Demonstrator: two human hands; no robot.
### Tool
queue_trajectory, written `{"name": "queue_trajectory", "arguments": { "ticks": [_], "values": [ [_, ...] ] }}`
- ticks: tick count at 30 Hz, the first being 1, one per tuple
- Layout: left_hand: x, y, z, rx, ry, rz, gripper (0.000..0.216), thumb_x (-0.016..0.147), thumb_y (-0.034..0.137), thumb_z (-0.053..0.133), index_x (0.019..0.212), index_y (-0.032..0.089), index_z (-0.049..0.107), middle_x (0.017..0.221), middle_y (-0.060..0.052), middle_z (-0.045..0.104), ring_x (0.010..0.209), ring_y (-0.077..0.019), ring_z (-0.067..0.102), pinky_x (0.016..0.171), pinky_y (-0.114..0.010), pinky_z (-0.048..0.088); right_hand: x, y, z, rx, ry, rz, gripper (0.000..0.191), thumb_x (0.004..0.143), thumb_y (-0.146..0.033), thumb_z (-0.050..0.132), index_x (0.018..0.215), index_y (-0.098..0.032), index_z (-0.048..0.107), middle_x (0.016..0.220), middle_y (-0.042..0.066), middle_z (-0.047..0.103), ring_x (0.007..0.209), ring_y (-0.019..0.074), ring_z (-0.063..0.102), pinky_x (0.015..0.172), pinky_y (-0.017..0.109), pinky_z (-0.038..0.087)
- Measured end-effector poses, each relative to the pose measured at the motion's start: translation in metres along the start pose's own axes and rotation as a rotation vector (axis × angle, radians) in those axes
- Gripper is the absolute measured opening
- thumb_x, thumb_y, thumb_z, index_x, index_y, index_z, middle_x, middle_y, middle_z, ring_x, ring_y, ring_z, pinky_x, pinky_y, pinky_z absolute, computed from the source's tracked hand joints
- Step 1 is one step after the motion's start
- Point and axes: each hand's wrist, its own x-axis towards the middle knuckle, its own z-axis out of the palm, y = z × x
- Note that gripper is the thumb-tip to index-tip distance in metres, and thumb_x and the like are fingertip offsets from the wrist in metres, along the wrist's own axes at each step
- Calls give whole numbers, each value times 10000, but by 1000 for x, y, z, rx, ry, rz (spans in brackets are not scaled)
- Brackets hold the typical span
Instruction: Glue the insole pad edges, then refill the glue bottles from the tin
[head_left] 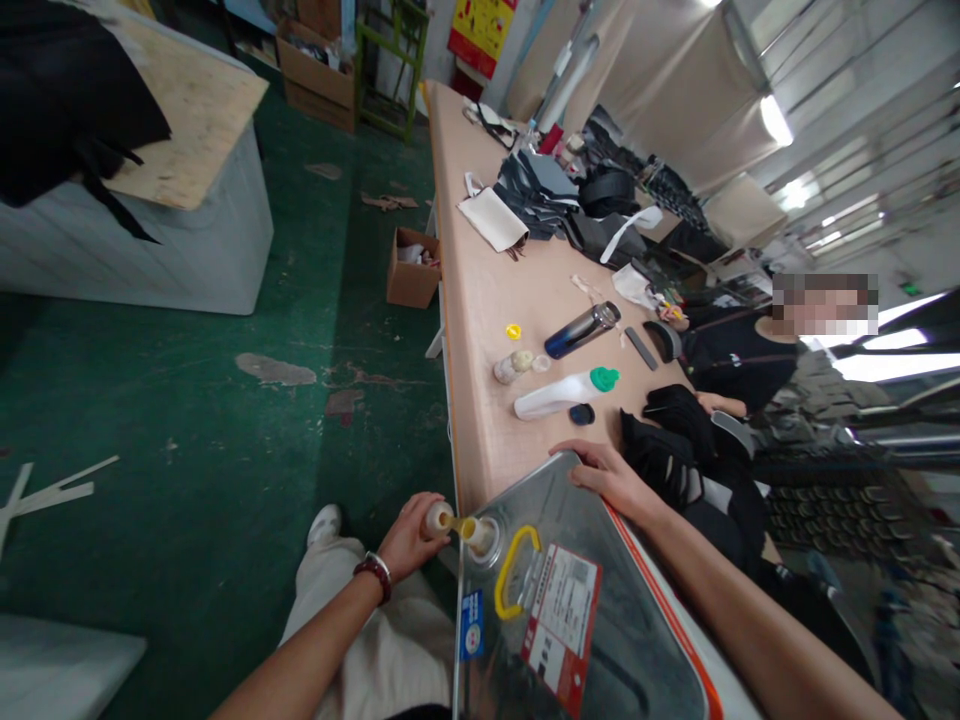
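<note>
My left hand (pixel 411 537) is wrapped around a small pale bottle (pixel 438 519), its open mouth facing the spout of a large metal can. Between that mouth and the can's spout (pixel 478 535) runs a short yellowish stream. The can (pixel 637 640) is tilted, with a yellow carrying handle (pixel 519 570) and a red-and-white label (pixel 564 625) on its top. At the can's upper corner, my right hand (pixel 606 478) grips the rim, fingers bent over the edge.
On the table (pixel 487 290) stand a white bottle with a green cap (pixel 559 394), a dark blue flask (pixel 581 330) and a small jar (pixel 513 366). Dark fabric pieces (pixel 536 190) are piled farther back. A co-worker (pixel 742 350) sits across, beside black bags (pixel 675 440). A cardboard box (pixel 412 275) is on the floor.
</note>
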Motion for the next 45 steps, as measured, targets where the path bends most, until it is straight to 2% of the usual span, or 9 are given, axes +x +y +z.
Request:
{"name": "queue_trajectory", "arguments": {
  "ticks": [37, 45],
  "values": [
    [6, 2, 2, 10, -11, -3, 550, 674, 231, 721, 1185, 214, 520, 1222, -94, 533, 1189, -258, 499, 1067, -445, 381, 1, 5, -4, 26, 8, 4, 419, 686, -238, 561, 1084, -134, 641, 756, 10, 596, 687, 192, 515, 592, 275, 389],
    [8, 13, 0, -1, -25, -3, 531, 664, 245, 726, 1161, 224, 539, 1211, -94, 547, 1175, -272, 518, 1052, -458, 394, -4, 6, -7, 7, 25, 1, 420, 699, -248, 567, 1099, -140, 634, 790, 20, 609, 715, 205, 526, 609, 285, 403]
  ]
}}
